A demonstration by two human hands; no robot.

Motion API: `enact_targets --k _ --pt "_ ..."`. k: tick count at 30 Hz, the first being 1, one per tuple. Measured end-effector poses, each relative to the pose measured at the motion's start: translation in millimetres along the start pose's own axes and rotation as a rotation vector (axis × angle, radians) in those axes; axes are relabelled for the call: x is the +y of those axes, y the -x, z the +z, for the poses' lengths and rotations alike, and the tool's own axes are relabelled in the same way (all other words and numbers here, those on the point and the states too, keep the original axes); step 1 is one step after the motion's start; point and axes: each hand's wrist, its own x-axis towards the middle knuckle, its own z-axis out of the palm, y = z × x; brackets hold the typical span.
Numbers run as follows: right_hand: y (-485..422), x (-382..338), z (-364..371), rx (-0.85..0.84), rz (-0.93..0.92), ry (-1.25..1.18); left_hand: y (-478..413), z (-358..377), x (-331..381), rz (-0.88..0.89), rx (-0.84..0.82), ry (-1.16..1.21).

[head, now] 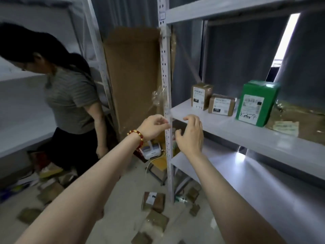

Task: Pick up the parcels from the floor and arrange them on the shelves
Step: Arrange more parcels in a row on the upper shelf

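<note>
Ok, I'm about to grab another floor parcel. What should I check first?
1. Right hand empty: ok, fingers relaxed, holding nothing.
2. Left hand empty: cannot tell, its fingers curl against the white perforated shelf post.
3. Room on the pale grey metal shelf: ok, bare in front of the small brown cardboard box.
4. Parcels left: ok, a brown labelled parcel lies by the post.
5. Floor space: not ok, a person in a grey top stands among parcels.

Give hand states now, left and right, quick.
Left hand: fingers curled at the post; grip cannot be told.
Right hand: open, holding nothing.
</note>
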Motion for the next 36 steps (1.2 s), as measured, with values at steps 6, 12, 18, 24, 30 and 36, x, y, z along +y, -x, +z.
enact_targets --k 6,12,18,24,30,36 --pt "92.1 5.1 40.7 -0.113 0.12 0.024 39.1 32.9 -66.0 -0.084 -0.132 -0.014" --pt "168.5 65.9 68.7 -0.237 0.241 0.081 65.4 124.8 -127.1 -0.101 -0.305 -0.14" --pt "260.4 165.5 123.8 -0.229 0.241 0.123 68.6 253.6 -228.4 -0.074 -0.347 -0.255" --pt "370.0 275.3 221.8 -0.328 0.281 0.171 90.2 388.9 -353.8 -0.086 -0.377 -0.259" --pt "489.2 370.7 340.4 -0.471 0.397 0.156 117.2 504.2 -512.5 -0.172 -0.393 -0.365" --pt "609.2 443.2 444.1 -0.678 0.566 0.152 151.6 587.0 -643.0 -0.314 -0.477 -0.432"
